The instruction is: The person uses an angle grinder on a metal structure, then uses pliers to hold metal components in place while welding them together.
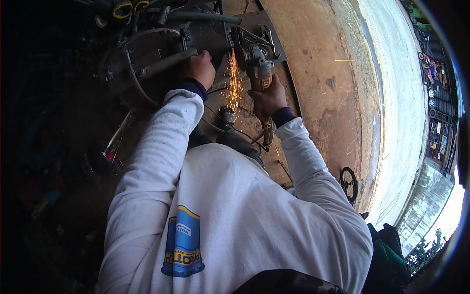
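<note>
My right hand (270,97) is wrapped round the body of an angle grinder (261,72), its disc end pointing away from me. A stream of orange sparks (233,85) falls from beside the disc toward my legs. My left hand (200,70) is closed round the near end of a grey metal pipe (166,64), to the left of the sparks. That pipe lies across a dark workbench, next to a curved metal rim (131,68). The exact spot where the disc meets metal is hard to make out.
Another grey pipe (203,17) lies at the far side, beside a hammer (164,15). Pliers-like tools (268,39) rest on a metal plate (280,48) behind the grinder. A dark cable runs near my legs. On the brown ground at right stands a black wheel (348,184).
</note>
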The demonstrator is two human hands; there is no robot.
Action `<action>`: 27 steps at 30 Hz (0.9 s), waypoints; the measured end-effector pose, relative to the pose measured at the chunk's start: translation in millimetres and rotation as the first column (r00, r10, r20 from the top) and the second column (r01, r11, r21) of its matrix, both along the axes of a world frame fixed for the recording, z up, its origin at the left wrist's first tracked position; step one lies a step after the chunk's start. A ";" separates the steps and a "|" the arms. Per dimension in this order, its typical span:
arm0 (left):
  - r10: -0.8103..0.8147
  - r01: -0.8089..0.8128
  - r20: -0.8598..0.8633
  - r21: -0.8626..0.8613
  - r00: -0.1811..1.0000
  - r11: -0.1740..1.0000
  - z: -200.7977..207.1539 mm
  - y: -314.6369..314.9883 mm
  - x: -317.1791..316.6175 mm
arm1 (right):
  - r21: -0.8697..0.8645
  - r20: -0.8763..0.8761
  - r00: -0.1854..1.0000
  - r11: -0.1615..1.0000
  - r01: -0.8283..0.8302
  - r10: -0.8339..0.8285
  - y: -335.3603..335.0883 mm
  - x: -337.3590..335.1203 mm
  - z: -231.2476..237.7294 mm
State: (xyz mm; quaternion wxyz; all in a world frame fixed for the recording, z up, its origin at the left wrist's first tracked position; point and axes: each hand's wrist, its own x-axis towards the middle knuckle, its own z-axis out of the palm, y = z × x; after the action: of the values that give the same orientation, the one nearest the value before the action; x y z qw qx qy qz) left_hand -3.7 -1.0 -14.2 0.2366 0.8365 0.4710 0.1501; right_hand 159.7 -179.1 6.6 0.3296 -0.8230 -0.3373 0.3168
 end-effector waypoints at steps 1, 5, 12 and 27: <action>-0.004 0.004 0.000 0.000 1.000 1.000 -1.0 0.3 0.5 | 0.032 0.000 1.000 0.999 -0.002 0.002 -0.5 2.6 -5.9; 0.007 -0.007 -0.015 0.011 1.000 1.000 -2.3 0.6 -1.2 | 0.032 0.019 1.000 0.999 -0.013 0.012 5.9 1.2 2.6; 0.001 -0.001 -0.050 -0.010 0.999 1.000 2.7 0.0 -0.1 | 0.098 -0.059 0.998 0.995 -0.022 0.028 2.0 4.1 -6.0; -0.007 0.007 -0.016 0.022 1.000 1.000 -4.0 2.0 -1.7 | -0.031 -0.021 1.000 1.000 -0.003 0.002 3.4 -2.1 10.7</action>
State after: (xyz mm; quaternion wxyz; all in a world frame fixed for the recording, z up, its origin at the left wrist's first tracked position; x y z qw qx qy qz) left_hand -5.4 1.1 -18.2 0.2240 0.8418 0.4683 0.1480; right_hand 157.6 -175.7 17.3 0.3199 -0.8242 -0.3297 0.3312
